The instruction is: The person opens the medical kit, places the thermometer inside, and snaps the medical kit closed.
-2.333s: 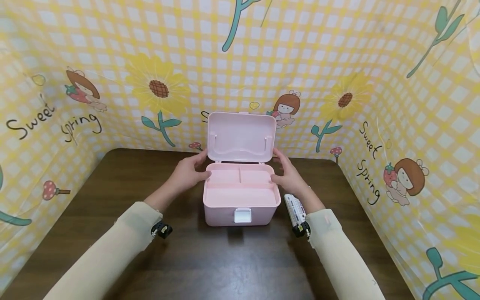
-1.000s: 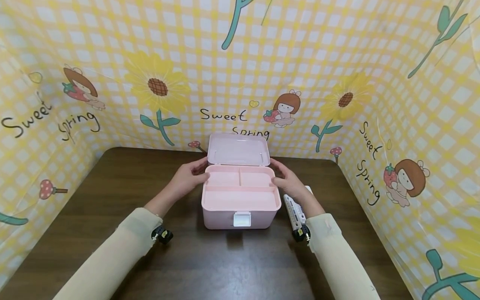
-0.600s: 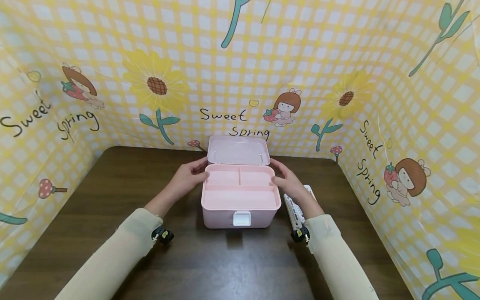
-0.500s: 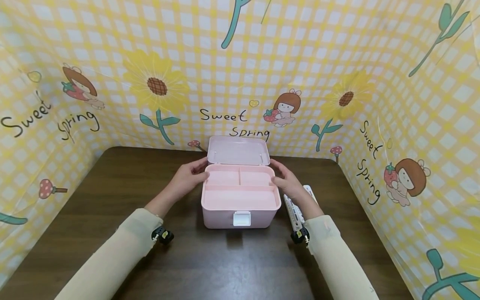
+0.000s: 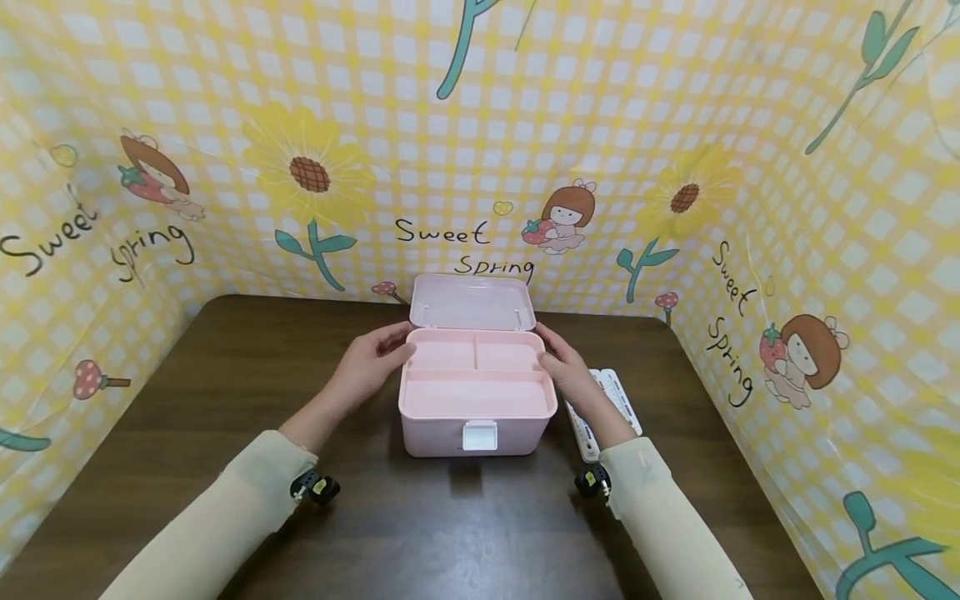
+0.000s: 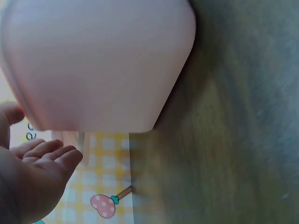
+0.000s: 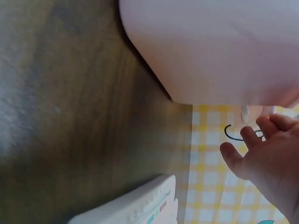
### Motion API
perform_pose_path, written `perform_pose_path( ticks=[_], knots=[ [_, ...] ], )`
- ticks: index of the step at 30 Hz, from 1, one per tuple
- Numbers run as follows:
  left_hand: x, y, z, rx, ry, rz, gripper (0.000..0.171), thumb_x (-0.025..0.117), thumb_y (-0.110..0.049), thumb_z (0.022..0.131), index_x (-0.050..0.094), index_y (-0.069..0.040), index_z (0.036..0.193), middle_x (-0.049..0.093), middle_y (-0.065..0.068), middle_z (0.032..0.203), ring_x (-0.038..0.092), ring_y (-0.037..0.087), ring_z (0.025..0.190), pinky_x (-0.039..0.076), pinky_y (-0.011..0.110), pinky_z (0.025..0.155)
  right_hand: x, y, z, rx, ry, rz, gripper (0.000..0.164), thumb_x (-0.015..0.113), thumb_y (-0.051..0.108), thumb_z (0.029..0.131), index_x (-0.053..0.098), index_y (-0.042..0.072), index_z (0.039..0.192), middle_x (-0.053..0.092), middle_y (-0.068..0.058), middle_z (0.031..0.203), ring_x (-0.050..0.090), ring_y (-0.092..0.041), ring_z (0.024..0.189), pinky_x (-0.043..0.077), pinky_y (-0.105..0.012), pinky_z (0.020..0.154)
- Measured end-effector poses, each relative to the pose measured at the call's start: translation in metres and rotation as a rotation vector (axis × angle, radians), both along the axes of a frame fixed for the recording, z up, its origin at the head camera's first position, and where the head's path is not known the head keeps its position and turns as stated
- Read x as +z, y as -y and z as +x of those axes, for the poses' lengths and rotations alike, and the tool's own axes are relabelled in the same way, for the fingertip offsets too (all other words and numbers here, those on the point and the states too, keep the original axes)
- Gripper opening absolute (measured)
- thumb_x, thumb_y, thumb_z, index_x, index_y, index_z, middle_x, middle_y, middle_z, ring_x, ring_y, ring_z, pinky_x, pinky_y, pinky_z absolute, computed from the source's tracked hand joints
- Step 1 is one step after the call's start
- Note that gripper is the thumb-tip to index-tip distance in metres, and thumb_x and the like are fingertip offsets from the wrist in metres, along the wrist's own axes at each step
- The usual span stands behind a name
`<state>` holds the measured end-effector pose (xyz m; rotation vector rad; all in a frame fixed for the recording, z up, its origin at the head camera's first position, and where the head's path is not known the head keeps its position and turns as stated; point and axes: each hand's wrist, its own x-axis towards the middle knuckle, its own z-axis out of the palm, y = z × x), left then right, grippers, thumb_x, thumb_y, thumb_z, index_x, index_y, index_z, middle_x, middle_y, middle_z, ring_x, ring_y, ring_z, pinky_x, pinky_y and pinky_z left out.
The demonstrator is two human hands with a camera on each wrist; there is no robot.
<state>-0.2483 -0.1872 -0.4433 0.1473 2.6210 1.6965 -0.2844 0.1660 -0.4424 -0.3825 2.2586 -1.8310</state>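
A pink plastic storage box (image 5: 431,437) stands upright with its lid (image 5: 472,302) tipped back on the hinges. Its pink inner tray (image 5: 480,396) has three bare compartments, and a white latch (image 5: 480,436) sits on the front. My left hand (image 5: 366,364) is at the back left corner, thumb at the tray rim and fingers behind by the lid. Mirroring it, my right hand (image 5: 570,375) has its thumb at the right rim. Both wrist views show relaxed fingers reaching past the rear edge of the box wall (image 6: 103,70), not curled round it.
Two long white objects with printed markings (image 5: 622,398) lie side by side on the dark wooden table (image 5: 262,367), right of the box and partly under the right forearm. A yellow checked cloth (image 5: 450,167) with sunflower prints hangs around the table's back and sides.
The lid, nearly upright at first, has tilted farther back toward the cloth. Both hands stay at the rear corners, and more of the white objects now shows beside the right forearm.
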Motion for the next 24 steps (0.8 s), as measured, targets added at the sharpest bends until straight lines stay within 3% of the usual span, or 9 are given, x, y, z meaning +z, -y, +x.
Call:
perform_pose_path(
  ticks=[4, 11, 17, 21, 24],
  knots=[
    [-0.005, 0.000, 0.015, 0.016, -0.023, -0.029, 0.059, 0.061, -0.045, 0.102, 0.051, -0.014, 0.152, 0.057, 0.013, 0.149, 0.054, 0.032, 0.136, 0.048, 0.052, 0.110, -0.014, 0.002, -0.003, -0.034, -0.030, -0.025, 0.060, 0.046, 0.009, 0.104, 0.029, 0.007, 0.162, 0.032, -0.015, 0.165, 0.035, -0.033, 0.150, 0.032, -0.049, 0.122],
    [-0.013, -0.003, 0.044, -0.027, -0.027, -0.018, 0.070, 0.064, -0.052, 0.098, 0.046, -0.015, 0.155, 0.052, 0.012, 0.153, 0.050, 0.031, 0.141, 0.045, 0.050, 0.113, -0.017, 0.003, -0.001, -0.082, -0.100, 0.007, 0.059, 0.050, 0.012, 0.102, 0.037, 0.010, 0.159, 0.040, -0.010, 0.163, 0.042, -0.031, 0.145, 0.040, -0.050, 0.116],
    [-0.012, -0.008, 0.066, -0.069, -0.059, -0.097, 0.096, 0.078, -0.054, 0.087, 0.034, -0.012, 0.161, 0.042, 0.014, 0.161, 0.044, 0.034, 0.146, 0.040, 0.052, 0.116, -0.015, 0.004, 0.000, -0.122, -0.137, 0.041, 0.060, 0.052, 0.011, 0.099, 0.039, 0.008, 0.157, 0.042, -0.013, 0.160, 0.044, -0.034, 0.144, 0.042, -0.053, 0.115],
    [-0.014, -0.012, 0.075, -0.098, -0.102, -0.187, 0.118, 0.085, -0.057, 0.077, 0.020, -0.010, 0.164, 0.028, 0.014, 0.167, 0.035, 0.034, 0.151, 0.035, 0.056, 0.119, -0.011, 0.003, 0.001, -0.177, -0.232, 0.126, 0.057, 0.058, 0.012, 0.098, 0.045, 0.011, 0.154, 0.045, -0.010, 0.158, 0.040, -0.030, 0.147, 0.036, -0.054, 0.120],
    [-0.016, -0.014, 0.077, -0.105, -0.139, -0.226, 0.125, 0.087, -0.058, 0.075, 0.015, -0.010, 0.165, 0.023, 0.013, 0.169, 0.031, 0.033, 0.152, 0.032, 0.059, 0.120, -0.007, -0.001, 0.007, -0.214, -0.308, 0.186, 0.054, 0.063, 0.015, 0.099, 0.050, 0.015, 0.152, 0.046, -0.005, 0.157, 0.038, -0.027, 0.148, 0.031, -0.054, 0.122]
  ],
)
